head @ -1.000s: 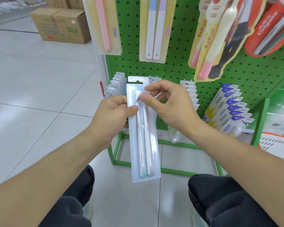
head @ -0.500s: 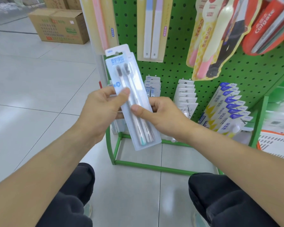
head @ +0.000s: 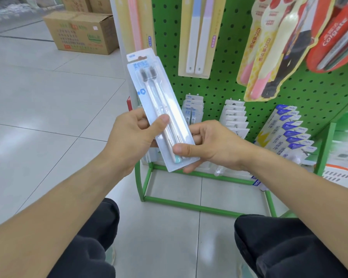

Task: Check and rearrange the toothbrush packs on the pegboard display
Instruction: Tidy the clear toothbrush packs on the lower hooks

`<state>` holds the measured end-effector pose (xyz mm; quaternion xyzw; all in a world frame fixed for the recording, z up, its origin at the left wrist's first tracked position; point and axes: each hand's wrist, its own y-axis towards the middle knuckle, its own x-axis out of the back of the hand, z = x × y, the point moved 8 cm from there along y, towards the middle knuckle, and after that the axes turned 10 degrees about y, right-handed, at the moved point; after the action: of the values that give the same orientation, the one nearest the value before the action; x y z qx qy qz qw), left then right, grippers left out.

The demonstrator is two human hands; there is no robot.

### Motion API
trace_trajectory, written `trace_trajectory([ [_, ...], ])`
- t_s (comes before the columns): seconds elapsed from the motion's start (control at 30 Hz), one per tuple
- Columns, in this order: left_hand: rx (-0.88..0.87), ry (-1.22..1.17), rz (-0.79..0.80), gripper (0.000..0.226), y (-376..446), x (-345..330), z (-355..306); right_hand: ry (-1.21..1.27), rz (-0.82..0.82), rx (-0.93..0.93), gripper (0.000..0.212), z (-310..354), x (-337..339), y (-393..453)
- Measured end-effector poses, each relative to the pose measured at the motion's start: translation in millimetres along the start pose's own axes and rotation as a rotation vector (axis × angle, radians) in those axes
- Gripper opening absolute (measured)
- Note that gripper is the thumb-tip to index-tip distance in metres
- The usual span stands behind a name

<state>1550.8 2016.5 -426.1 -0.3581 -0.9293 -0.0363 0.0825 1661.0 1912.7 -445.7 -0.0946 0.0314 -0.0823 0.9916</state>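
A toothbrush pack (head: 161, 109) is held up by both hands in front of the green pegboard (head: 229, 87).

The pack is gripped in its middle by the left hand (head: 133, 135), with the thumb pressed on the front. Its lower end is pinched by the right hand (head: 207, 145), thumb on front and fingers behind. The pack is tilted, its top toward 11 o'clock, with the dark bristles up. More packs (head: 193, 109) are hung on the pegboard just behind, at 2 o'clock from the hands. A cardboard box (head: 80, 31) is seen on the floor at 10 o'clock.
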Motion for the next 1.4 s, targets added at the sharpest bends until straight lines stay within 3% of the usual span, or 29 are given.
trace_trajectory([
  [0.1, 0.034, -0.06, -0.043, 0.02, -0.8, 7.3, 7.2, 0.03, 0.096, -0.032, 0.037, -0.5, -3.4, -4.8],
  [0.23, 0.099, -0.037, 0.026, 0.027, -6.8, 3.1, 14.4, 0.051, 0.082, -0.07, 0.035, -5.9, -2.8, -10.2],
  [0.4, 0.063, 0.079, 0.216, 0.046, -14.4, -9.5, 10.0, 0.011, 0.072, -0.071, 0.038, -6.1, -2.9, -13.6],
  [0.53, 0.086, 0.248, 0.193, 0.041, -18.9, -9.2, 12.1, -0.046, 0.074, -0.056, 0.032, -3.3, -3.8, -14.6],
  [0.63, 0.179, 0.349, 0.193, 0.032, -24.3, -6.2, 23.0, -0.171, 0.002, 0.003, 0.023, -0.2, -3.3, -13.4],
  [0.77, 0.27, 0.034, 0.286, 0.036, -33.4, -12.8, 27.6, -0.657, -0.107, 0.2, 0.016, 13.1, -11.8, -11.8],
  [0.87, 0.26, -0.051, 0.352, 0.044, -40.4, -14.9, 26.1, -0.88, -0.075, 0.247, 0.031, 15.8, -29.6, -13.2],
  [1.0, 0.244, -0.04, 0.28, 0.027, -40.1, -2.3, 34.6, -0.911, 0.072, 0.073, 0.062, -1.8, -37.7, -10.7],
  [1.13, 0.279, -0.062, 0.293, 0.028, -39.0, 1.2, 37.8, -0.739, -0.047, 0.082, 0.047, 9.4, -24.9, -9.3],
  [1.33, 0.294, 0.044, 0.51, 0.034, -47.9, -13.7, 39.7, -0.585, -0.18, 0.089, 0.095, 10.8, -19.6, -10.3],
  [1.4, 0.268, 0.099, 0.552, 0.035, -50.6, -18.9, 39.0, -0.567, -0.192, 0.083, 0.099, 11.5, -18.2, -11.1],
])
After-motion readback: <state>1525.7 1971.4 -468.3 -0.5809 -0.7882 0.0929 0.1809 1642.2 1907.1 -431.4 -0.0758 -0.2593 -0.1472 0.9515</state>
